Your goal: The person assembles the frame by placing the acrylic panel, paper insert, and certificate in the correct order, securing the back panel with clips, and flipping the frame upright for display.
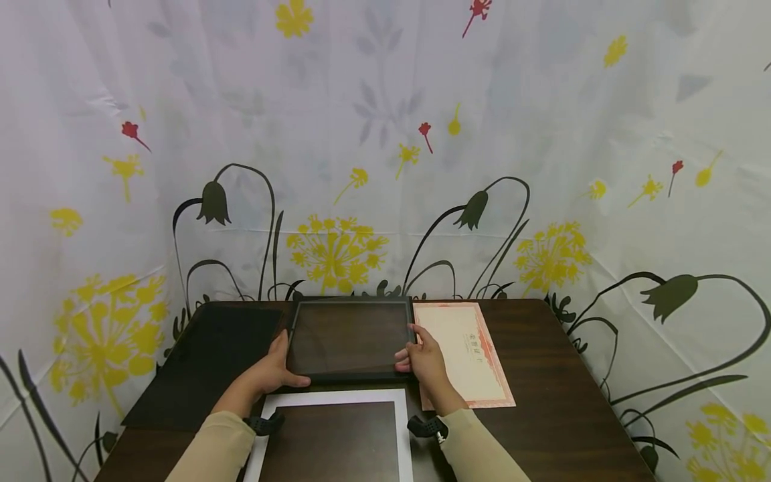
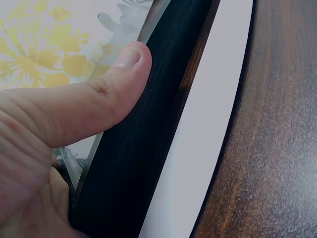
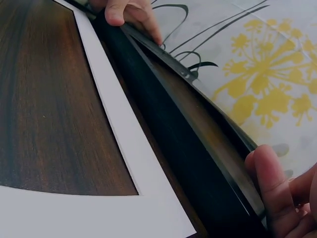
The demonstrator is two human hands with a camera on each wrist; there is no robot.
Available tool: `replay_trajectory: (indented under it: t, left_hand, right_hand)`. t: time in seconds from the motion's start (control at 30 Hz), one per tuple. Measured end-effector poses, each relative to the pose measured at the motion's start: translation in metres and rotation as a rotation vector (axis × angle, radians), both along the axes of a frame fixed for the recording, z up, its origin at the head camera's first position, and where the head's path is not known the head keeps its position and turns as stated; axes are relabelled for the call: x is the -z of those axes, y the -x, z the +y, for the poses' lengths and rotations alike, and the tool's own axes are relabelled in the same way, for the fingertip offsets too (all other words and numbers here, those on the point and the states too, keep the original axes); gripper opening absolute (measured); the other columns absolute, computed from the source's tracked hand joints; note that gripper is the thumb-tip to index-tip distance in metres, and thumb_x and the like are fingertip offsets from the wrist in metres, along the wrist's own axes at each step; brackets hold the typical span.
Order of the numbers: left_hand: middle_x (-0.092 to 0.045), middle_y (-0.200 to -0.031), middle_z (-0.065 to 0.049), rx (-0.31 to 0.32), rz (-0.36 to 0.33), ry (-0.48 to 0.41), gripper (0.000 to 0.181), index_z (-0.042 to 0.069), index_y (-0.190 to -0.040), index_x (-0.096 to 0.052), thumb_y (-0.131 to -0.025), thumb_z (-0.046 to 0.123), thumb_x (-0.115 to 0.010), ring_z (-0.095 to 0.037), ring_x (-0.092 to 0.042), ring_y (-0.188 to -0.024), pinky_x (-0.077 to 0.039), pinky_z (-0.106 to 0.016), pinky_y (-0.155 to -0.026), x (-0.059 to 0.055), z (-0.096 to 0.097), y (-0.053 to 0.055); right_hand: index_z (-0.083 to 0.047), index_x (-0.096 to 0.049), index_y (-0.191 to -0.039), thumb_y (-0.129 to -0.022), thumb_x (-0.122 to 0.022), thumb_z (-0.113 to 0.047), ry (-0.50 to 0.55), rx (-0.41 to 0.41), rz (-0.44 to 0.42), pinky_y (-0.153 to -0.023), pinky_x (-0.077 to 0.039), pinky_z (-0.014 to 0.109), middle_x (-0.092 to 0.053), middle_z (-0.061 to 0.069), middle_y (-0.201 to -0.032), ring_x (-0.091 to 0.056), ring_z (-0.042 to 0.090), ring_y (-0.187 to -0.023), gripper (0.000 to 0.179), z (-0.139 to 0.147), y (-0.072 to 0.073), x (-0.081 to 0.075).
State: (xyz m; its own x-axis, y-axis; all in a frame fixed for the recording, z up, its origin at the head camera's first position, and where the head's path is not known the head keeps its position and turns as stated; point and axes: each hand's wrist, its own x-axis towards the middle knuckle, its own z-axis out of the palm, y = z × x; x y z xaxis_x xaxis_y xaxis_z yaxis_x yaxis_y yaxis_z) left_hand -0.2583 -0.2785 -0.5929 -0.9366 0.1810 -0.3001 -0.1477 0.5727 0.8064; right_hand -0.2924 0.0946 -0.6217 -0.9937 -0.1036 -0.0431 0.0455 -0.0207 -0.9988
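A black picture frame (image 1: 355, 379) with a clear pane stands in the middle of the table in the head view. My left hand (image 1: 271, 369) grips its left side near the lower corner; in the left wrist view the thumb (image 2: 104, 101) lies over the black border (image 2: 143, 109). At the opposite side, my right hand (image 1: 429, 365) holds the frame's right edge, its curled fingers (image 3: 275, 183) at the rim in the right wrist view. Directly in front of the frame lies a white rectangular mat (image 1: 337, 397) with a large cut-out window.
To the left lies a flat black panel (image 1: 199, 365). A cream certificate sheet (image 1: 452, 355) with a red patterned border rests on the right, partly behind my right hand. The dark wooden table (image 1: 554, 395) meets a flower-printed curtain (image 1: 361, 154) at the back.
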Motion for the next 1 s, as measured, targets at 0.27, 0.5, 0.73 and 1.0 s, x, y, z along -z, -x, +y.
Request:
replay_trajectory:
  t: [0.27,0.5,0.73,1.0]
  left_hand:
    - [0.022,-0.175,-0.035,-0.001,0.006,0.017,0.151,-0.005,-0.168,0.021,-0.082,0.025,-0.099,-0.058,0.015,-0.163,-0.006,-0.075,-0.130,-0.001,-0.001,-0.001]
    - [0.022,-0.175,-0.036,-0.003,-0.001,0.023,0.152,-0.005,-0.168,0.021,-0.081,0.026,-0.099,-0.059,0.013,-0.163,-0.006,-0.075,-0.130,0.000,-0.002,-0.001]
    - [0.024,-0.175,-0.034,-0.009,-0.012,-0.001,0.153,-0.002,-0.168,0.024,-0.082,0.026,-0.099,-0.058,0.016,-0.163,-0.005,-0.076,-0.130,0.000,-0.003,0.000]
    - [0.023,-0.176,-0.034,0.004,0.003,0.009,0.150,-0.004,-0.168,0.022,-0.083,0.025,-0.098,-0.057,0.016,-0.164,-0.006,-0.074,-0.131,0.002,0.000,0.001]
  right_hand:
    - [-0.005,-0.042,-0.166,-0.112,-0.051,0.000,-0.038,-0.023,0.005,-0.065,-0.067,0.034,-0.079,0.010,-0.082,-0.074,0.013,-0.060,0.055,-0.002,0.001,-0.001]
    - [-0.003,-0.036,-0.168,-0.112,-0.051,-0.002,-0.079,-0.036,0.006,-0.064,-0.067,0.034,-0.080,0.014,-0.086,-0.073,0.015,-0.060,0.058,-0.004,-0.001,-0.001]
    - [0.003,-0.027,-0.159,-0.113,-0.051,-0.003,-0.133,0.002,0.037,-0.059,-0.066,0.035,-0.079,0.017,-0.087,-0.073,0.014,-0.057,0.052,-0.011,0.000,0.001]
    - [0.005,-0.037,-0.150,-0.111,-0.052,-0.006,-0.097,-0.002,0.009,-0.056,-0.065,0.036,-0.077,0.025,-0.098,-0.075,0.016,-0.058,0.043,-0.005,-0.002,-0.003]
